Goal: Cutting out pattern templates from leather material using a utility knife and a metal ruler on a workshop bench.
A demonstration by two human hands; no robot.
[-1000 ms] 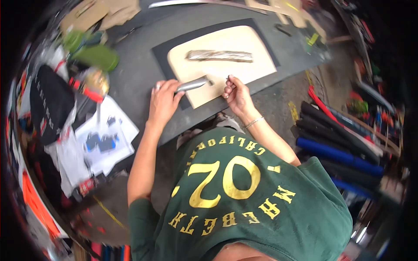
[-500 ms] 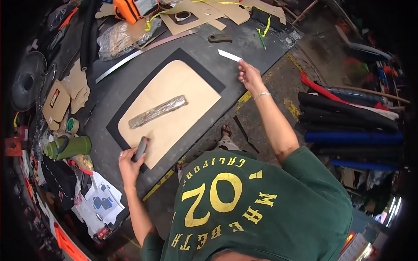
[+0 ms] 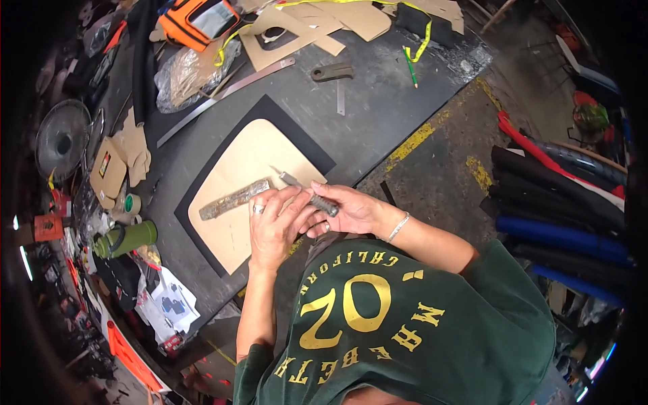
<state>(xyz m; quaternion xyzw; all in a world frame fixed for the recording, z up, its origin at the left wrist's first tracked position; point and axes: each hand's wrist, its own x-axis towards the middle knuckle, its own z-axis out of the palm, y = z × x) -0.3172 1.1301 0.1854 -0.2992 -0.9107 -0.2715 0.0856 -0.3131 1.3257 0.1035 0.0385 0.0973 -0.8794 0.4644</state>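
Observation:
Close in front of me, over the near right edge of the table, both hands meet at a grey utility knife (image 3: 325, 204). Its thin blade points up and to the left. My right hand (image 3: 354, 210) is closed around the handle from the right. The fingers of my left hand (image 3: 271, 226) bend against the knife from the other side, partly hiding it. Beside them lies a tan card template (image 3: 253, 148) with rounded far corners, on a larger black sheet (image 3: 196, 196). A bar wrapped in shiny tape (image 3: 233, 199) rests across the template.
On the dark table (image 3: 378, 128) lie a short metal strip (image 3: 341, 98), a dark flat tool (image 3: 332, 72), a long steel ruler (image 3: 226, 101) and a green pencil (image 3: 410, 67). Card offcuts (image 3: 354, 20) and an orange bag (image 3: 196, 23) are behind; a green flask (image 3: 131, 239) is left.
My right hand has left the pale metal strip on the table and come in to the knife. My left hand has brought the knife rightward off the template's near left corner.

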